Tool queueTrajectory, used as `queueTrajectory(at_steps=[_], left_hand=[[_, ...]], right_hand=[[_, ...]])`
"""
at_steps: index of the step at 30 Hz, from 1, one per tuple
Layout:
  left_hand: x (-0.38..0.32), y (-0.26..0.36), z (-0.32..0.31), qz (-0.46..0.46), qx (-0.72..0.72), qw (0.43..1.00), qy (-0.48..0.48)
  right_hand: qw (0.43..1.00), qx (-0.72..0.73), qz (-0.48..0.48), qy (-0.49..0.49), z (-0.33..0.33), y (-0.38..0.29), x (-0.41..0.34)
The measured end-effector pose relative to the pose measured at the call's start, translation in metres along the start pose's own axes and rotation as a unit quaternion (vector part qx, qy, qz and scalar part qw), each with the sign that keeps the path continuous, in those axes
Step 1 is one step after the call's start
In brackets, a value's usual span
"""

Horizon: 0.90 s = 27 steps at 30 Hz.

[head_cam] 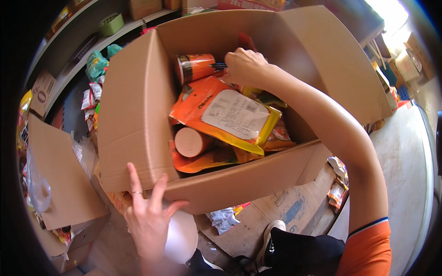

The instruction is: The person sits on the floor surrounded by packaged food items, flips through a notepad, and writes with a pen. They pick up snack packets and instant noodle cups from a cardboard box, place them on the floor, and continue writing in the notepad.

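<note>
An open cardboard box (pixel 221 193) stands before me with its flaps spread outward. My right hand (pixel 243 65) reaches into it, closed around a dark pen (pixel 218 65) that points left at an orange paper cup (pixel 196 67) lying on its side. Below that hand lies an orange and yellow snack bag (pixel 224 112), its white label printed with writing and a barcode. Another cup (pixel 189 142) shows its pale round end, with more orange packets (pixel 193 165) under it. At the near left corner, my left hand (pixel 150 214) touches the box flaps, fingers spread.
On the left, a shelf (pixel 121 29) carries a green plastic basket (pixel 111 24). Another open carton (pixel 65 172) stands on the floor there. A pale tabletop (pixel 397 165) lies right. A silvery packet (pixel 222 220) rests on flattened cardboard (pixel 276 210) near my shoes.
</note>
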State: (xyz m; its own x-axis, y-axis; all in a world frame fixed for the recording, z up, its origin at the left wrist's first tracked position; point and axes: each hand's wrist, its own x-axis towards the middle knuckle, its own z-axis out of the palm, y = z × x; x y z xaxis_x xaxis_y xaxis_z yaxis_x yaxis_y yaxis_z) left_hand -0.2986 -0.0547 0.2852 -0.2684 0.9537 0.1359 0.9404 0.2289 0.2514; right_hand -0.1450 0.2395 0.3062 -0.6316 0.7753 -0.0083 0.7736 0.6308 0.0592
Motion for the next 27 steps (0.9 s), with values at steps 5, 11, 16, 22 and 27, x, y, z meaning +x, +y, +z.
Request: queueTrajectory(at_steps=[5, 11, 16, 22, 27], left_hand=[[0.006, 0.007, 0.019, 0.040, 0.026, 0.999, 0.014], [0.001, 0.000, 0.011, 0.017, 0.027, 0.999, -0.027], [0.000, -0.005, 0.019, 0.029, 0.010, 0.999, -0.013], [0.000, -0.007, 0.019, 0.026, 0.029, 0.999, 0.006], [0.000, -0.004, 0.030, 0.038, -0.036, 0.998, 0.022]], right_hand=[[0.993, -0.044, -0.016, 0.110, 0.053, 0.017, 0.071], [0.982, 0.092, 0.126, 0.110, 0.088, -0.058, 0.126], [0.974, 0.145, 0.144, 0.097, 0.088, -0.061, 0.123], [0.930, 0.341, 0.094, 0.103, 0.000, 0.001, 0.091], [0.758, 0.636, 0.064, 0.132, -0.091, 0.040, -0.057]])
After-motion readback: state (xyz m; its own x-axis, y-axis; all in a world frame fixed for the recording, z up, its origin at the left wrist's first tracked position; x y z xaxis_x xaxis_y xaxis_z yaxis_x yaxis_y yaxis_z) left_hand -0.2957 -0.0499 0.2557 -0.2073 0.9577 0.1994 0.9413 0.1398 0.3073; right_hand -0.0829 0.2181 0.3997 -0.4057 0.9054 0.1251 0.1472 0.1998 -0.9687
